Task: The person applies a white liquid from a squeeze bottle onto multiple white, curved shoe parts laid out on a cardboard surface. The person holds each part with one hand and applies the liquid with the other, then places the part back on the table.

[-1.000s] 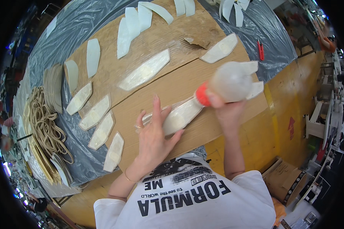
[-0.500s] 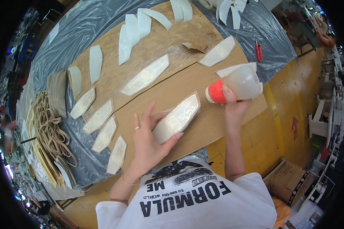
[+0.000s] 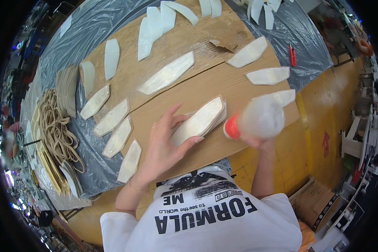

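Observation:
Between the thumb and fingers of my left hand is a small stack of white elongated panels with tapered ends and thin tan borders. It rests near the front edge of the cardboard, and its top panel looks shiny. My right hand, blurred by motion, grips a translucent squeeze bottle with a red-wrapped neck. The bottle lies tilted, its neck end toward the stack but apart from it. Behind the bottle, a similar panel is partly hidden. Another bordered panel lies flat beyond my left hand.
Cardboard covers part of a table with grey plastic sheeting. More bordered panels lie left; plain white strips lie at the back. Coiled tan cord sits far left, red snips far right. A torn flap lifts from the cardboard.
My right hand and the bottle have moved down and slightly right, uncovering a panel behind. My left hand still holds the stack, whose lower layers now show more at the right side.

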A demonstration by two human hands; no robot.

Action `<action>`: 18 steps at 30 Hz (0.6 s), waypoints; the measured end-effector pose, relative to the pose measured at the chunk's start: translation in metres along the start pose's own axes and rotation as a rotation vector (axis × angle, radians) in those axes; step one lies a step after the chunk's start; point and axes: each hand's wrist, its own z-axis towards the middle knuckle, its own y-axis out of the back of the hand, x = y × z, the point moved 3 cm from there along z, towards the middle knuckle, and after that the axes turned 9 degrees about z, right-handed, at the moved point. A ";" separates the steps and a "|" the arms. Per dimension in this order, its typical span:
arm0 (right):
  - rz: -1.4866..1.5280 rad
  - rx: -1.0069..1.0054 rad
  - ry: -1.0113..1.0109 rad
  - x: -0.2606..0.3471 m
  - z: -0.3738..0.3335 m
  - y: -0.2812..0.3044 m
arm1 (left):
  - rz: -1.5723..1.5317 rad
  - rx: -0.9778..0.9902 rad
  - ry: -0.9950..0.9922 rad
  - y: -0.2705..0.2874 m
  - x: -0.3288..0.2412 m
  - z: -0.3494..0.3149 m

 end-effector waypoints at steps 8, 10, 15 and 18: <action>-0.549 0.981 0.055 0.038 -0.006 -0.028 | 0.093 0.072 -0.122 0.009 -0.003 0.005; -0.640 1.016 0.086 0.044 -0.008 -0.034 | 0.102 0.071 -0.124 0.010 -0.003 0.006; -0.756 1.044 0.115 0.048 -0.007 -0.041 | 0.113 0.077 -0.144 0.011 -0.005 0.008; -0.795 1.053 0.134 0.047 -0.008 -0.041 | 0.099 0.096 -0.130 0.012 -0.005 0.008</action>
